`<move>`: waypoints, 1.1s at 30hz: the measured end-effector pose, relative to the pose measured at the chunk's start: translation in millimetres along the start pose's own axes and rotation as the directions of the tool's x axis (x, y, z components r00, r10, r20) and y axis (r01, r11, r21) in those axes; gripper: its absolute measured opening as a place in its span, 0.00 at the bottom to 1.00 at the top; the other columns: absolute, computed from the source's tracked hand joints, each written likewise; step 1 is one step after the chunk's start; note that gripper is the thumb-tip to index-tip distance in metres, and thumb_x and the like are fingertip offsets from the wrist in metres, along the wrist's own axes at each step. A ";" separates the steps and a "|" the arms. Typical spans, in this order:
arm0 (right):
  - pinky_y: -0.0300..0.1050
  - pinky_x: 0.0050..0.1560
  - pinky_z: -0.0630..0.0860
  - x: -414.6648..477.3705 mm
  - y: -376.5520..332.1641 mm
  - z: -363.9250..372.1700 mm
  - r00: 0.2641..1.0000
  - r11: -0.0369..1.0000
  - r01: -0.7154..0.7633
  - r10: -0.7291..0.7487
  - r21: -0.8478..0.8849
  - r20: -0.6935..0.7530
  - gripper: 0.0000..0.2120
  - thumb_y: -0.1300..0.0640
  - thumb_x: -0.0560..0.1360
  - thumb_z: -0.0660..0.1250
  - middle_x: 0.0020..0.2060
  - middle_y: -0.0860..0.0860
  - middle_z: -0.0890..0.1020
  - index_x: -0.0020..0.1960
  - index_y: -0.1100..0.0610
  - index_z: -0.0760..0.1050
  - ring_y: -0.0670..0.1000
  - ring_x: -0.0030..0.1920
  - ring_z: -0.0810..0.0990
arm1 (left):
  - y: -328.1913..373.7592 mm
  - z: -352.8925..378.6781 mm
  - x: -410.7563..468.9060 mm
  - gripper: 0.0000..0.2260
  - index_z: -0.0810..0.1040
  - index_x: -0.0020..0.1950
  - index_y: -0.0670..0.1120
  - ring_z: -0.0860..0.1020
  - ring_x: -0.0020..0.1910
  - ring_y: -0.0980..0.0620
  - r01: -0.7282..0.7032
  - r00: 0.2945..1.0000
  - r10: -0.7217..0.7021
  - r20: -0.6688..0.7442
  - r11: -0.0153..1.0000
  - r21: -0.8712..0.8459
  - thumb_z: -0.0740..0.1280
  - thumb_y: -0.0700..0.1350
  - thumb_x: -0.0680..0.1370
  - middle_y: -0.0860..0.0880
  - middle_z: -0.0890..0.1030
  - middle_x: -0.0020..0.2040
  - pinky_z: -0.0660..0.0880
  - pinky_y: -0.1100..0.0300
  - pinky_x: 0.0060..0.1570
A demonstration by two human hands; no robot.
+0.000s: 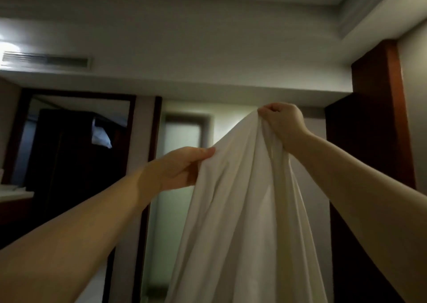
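Observation:
A large white sheet [242, 210] hangs in long folds in front of me, from above mid-height down past the bottom edge. My right hand [284, 124] grips its top corner in a closed fist, held high. Lower and to the left, my left hand [178, 168] pinches the sheet's left edge between thumb and fingers. Both arms are stretched forward and up. The lower end of the sheet is out of view.
A dark-framed mirror or doorway [76, 145] stands at the left, a frosted glass door [182, 136] behind the sheet, and dark wooden panelling [374, 122] at the right. An air vent [46, 60] sits in the ceiling bulkhead. A pale counter edge [13, 194] shows at far left.

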State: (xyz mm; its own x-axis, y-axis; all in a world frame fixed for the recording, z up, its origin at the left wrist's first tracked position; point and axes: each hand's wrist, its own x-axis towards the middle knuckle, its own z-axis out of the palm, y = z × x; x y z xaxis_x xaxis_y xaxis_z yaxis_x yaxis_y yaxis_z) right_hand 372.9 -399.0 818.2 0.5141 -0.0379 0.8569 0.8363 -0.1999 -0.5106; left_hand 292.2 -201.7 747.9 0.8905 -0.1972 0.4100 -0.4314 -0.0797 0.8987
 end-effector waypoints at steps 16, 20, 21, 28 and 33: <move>0.41 0.47 0.70 -175.4 196.4 -28.6 0.859 0.839 -0.457 0.502 -0.295 0.099 0.10 0.58 0.76 0.68 0.46 0.52 0.79 0.55 0.61 0.80 0.51 0.47 0.76 | -185.4 14.1 -44.4 0.09 0.78 0.46 0.41 0.79 0.40 0.52 0.341 0.940 -0.340 -0.024 0.934 0.111 0.61 0.42 0.80 0.48 0.82 0.40 0.77 0.62 0.43; 0.42 0.46 0.70 -195.8 215.6 -30.7 0.787 0.784 -0.483 0.584 -0.391 0.198 0.08 0.59 0.75 0.69 0.43 0.52 0.80 0.51 0.60 0.82 0.49 0.42 0.75 | -196.6 14.2 -50.5 0.08 0.77 0.41 0.41 0.77 0.33 0.56 0.328 0.945 -0.322 -0.063 0.923 0.203 0.62 0.42 0.79 0.51 0.78 0.34 0.74 0.67 0.35; 0.42 0.45 0.70 -200.1 218.0 -31.5 0.762 0.770 -0.484 0.605 -0.416 0.234 0.07 0.58 0.75 0.69 0.41 0.50 0.80 0.50 0.60 0.82 0.48 0.40 0.75 | -197.4 14.1 -51.8 0.08 0.76 0.40 0.41 0.76 0.32 0.57 0.324 0.946 -0.318 -0.065 0.917 0.233 0.63 0.42 0.78 0.51 0.77 0.33 0.73 0.68 0.33; 0.43 0.41 0.74 -234.0 230.0 -52.5 0.602 0.713 -0.549 0.700 -0.436 0.385 0.03 0.58 0.74 0.70 0.40 0.52 0.81 0.42 0.54 0.82 0.52 0.41 0.79 | -208.3 9.1 -58.1 0.08 0.74 0.37 0.42 0.75 0.29 0.58 0.390 0.920 -0.390 -0.026 0.912 0.124 0.64 0.38 0.76 0.52 0.76 0.29 0.73 0.68 0.31; 0.39 0.36 0.72 -239.1 224.1 -57.2 0.612 0.730 -0.590 0.683 -0.345 0.398 0.04 0.57 0.75 0.68 0.40 0.52 0.80 0.41 0.52 0.80 0.51 0.41 0.78 | -218.6 5.7 -62.2 0.07 0.76 0.39 0.44 0.76 0.35 0.56 0.417 0.909 -0.415 -0.036 0.906 0.078 0.64 0.40 0.77 0.52 0.77 0.34 0.75 0.64 0.40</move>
State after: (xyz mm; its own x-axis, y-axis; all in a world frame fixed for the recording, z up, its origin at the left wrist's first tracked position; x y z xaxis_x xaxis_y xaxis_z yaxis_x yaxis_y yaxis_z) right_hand 426.5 -490.7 502.9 0.9619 0.2302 0.1472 0.2410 -0.4611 -0.8540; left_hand 330.3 -177.6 525.1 0.9939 -0.1106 0.0051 -0.0306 -0.2303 0.9726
